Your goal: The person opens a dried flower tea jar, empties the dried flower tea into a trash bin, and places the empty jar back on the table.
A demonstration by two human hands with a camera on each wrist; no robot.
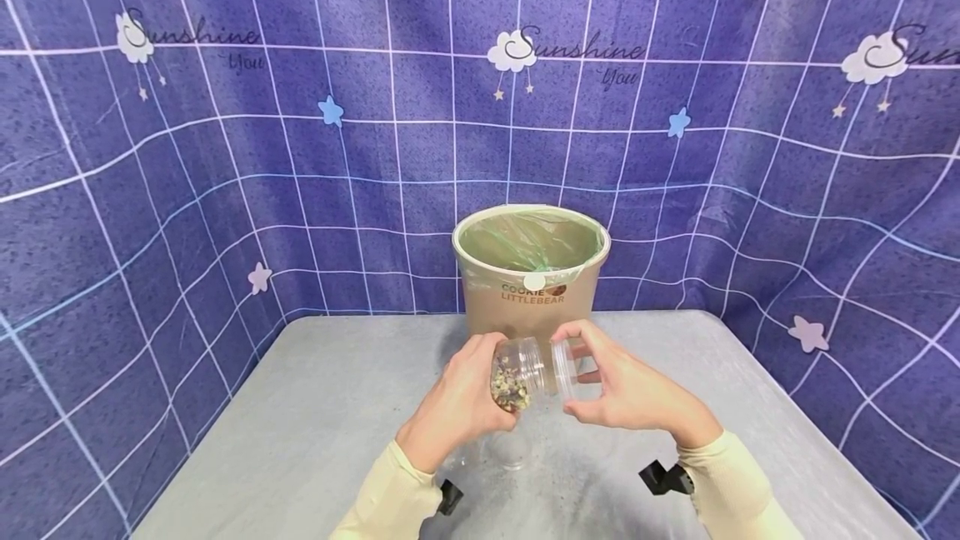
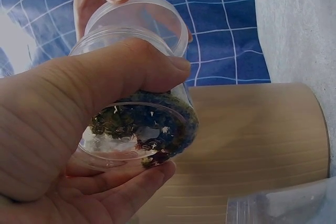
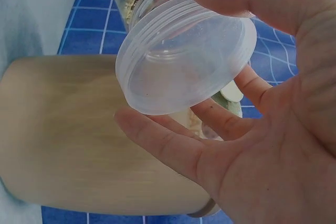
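My left hand (image 1: 463,390) grips a clear plastic jar (image 1: 531,365), tilted on its side with its mouth towards the right. Dried flower pieces (image 1: 508,391), pale yellow and dark, lie in its lower part; the left wrist view shows the thumb (image 2: 152,66) across the jar's wall. A translucent screw lid (image 3: 184,61) is held by its edge between the thumb and fingers of my right hand (image 1: 626,382). In the head view, the lid faces the jar's mouth with a narrow gap between them.
A beige bin (image 1: 528,315) with a green liner bag (image 1: 536,240) stands at the table's back, just beyond the hands. Another clear container (image 1: 512,450) is on the grey table (image 1: 330,432) below the hands. A blue-purple gridded curtain (image 1: 420,148) surrounds the table's back and sides.
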